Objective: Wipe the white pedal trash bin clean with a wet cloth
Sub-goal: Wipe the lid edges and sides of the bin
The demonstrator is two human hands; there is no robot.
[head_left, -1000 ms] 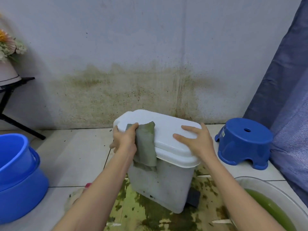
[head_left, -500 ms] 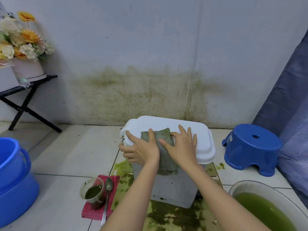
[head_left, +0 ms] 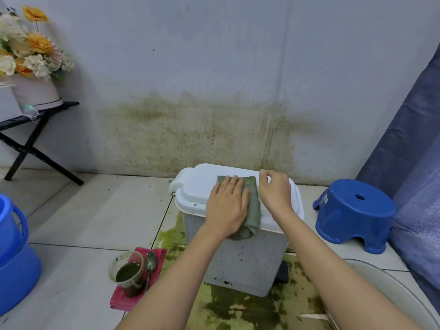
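The white pedal trash bin (head_left: 240, 263) stands on the tiled floor near the stained wall, its lid (head_left: 195, 186) closed and its front speckled with green dirt. A wet grey-green cloth (head_left: 252, 201) lies spread over the lid and hangs over its front edge. My left hand (head_left: 227, 206) lies flat on the cloth with straight fingers, pressing it down. My right hand (head_left: 275, 191) hovers just right of the cloth over the lid, fingers loosely curled and holding nothing. The black pedal (head_left: 282, 271) shows at the bin's lower right.
Green sludge (head_left: 240, 310) covers the floor around the bin. A cup of green liquid (head_left: 127, 275) and a spoon (head_left: 150, 265) rest on a red rag at the left. A blue stool (head_left: 354, 210) stands right, blue buckets (head_left: 14, 248) far left, a basin (head_left: 390, 296) bottom right, flowers (head_left: 26, 55) on a stand.
My left hand has slid right and now lies flat on the cloth atop the lid. My right hand came off the cloth and moved right. The view has pulled back.
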